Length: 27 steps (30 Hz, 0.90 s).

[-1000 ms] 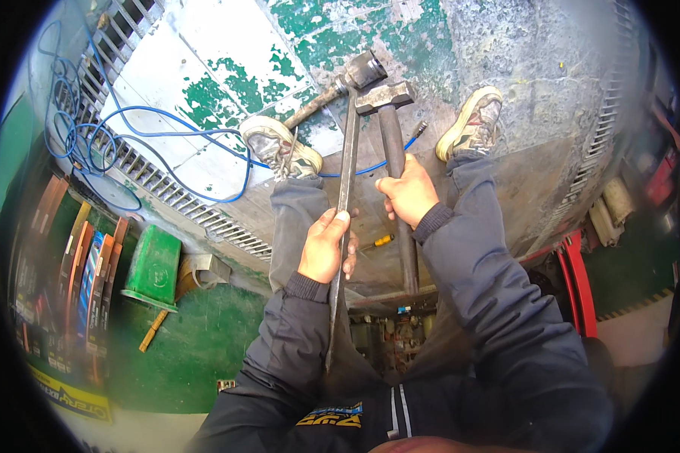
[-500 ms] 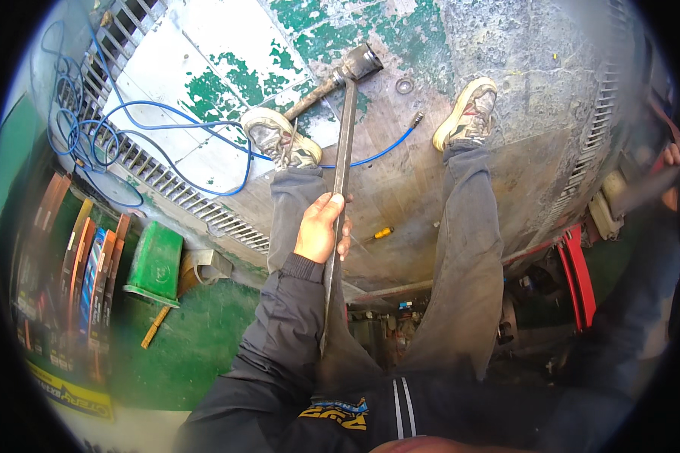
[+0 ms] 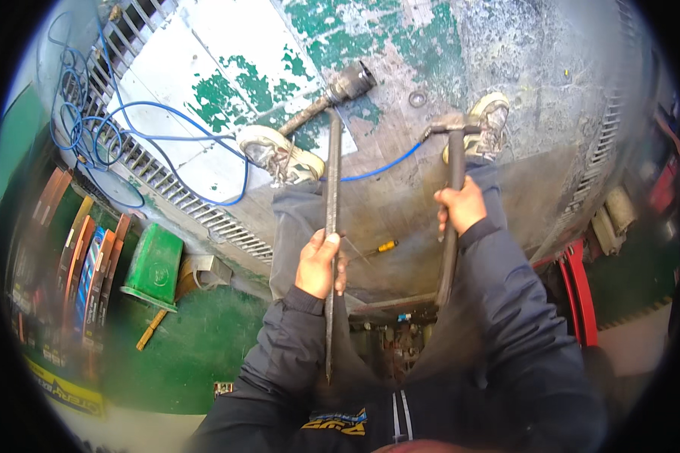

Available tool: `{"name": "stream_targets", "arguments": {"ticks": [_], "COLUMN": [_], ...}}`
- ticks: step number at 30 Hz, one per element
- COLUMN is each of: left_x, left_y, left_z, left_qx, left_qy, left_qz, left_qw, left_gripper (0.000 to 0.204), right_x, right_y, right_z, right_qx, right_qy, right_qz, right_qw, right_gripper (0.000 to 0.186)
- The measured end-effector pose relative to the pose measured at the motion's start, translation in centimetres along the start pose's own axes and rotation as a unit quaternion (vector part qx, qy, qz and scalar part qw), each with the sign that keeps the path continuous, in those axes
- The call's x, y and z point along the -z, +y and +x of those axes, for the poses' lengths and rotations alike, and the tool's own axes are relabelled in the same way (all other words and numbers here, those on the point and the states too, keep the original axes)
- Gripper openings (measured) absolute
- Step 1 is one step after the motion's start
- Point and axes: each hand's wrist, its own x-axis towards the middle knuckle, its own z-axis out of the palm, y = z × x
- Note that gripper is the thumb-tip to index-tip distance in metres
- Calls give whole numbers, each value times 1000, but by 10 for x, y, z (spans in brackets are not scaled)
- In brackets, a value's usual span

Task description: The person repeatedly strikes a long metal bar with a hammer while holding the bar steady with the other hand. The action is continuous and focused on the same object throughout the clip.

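Note:
My left hand is closed round a long dark metal pry bar. The bar's far end reaches the inner edge of a cylindrical joint on a drive shaft, which lies on the floor by my left shoe. My right hand grips a hammer by its handle. The hammer's head is out in front, in line with my right shoe and overlapping it in the picture. A gap separates the hammer from the bar.
A blue hose runs behind the bar and coils at the left. A yellow-handled screwdriver and a small ring lie on the floor. Also around are a green bin, floor grating and a red metal part.
My right hand has come in from the far right with the hammer. The bar stands more upright, and my left hand has moved slightly down. The joint has shifted slightly left and down.

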Motion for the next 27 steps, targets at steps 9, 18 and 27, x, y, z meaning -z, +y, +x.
{"name": "stream_targets", "arguments": {"ticks": [9,18,27], "left_x": [-29,-20,-11], "left_y": [-5,5,12], "left_z": [5,17,19], "left_qx": [42,38,38], "left_qy": [-41,-2,-4], "left_qz": [-35,-31,-25], "left_qw": [998,999,999], "left_gripper": [32,31,30], "right_x": [-17,-61,-103], "right_y": [0,-9,-7], "right_z": [7,4,4], "right_qx": [18,29,19], "right_qy": [-34,-72,-66], "right_qz": [9,-3,16], "right_qw": [999,997,998], "right_gripper": [22,22,32]}}
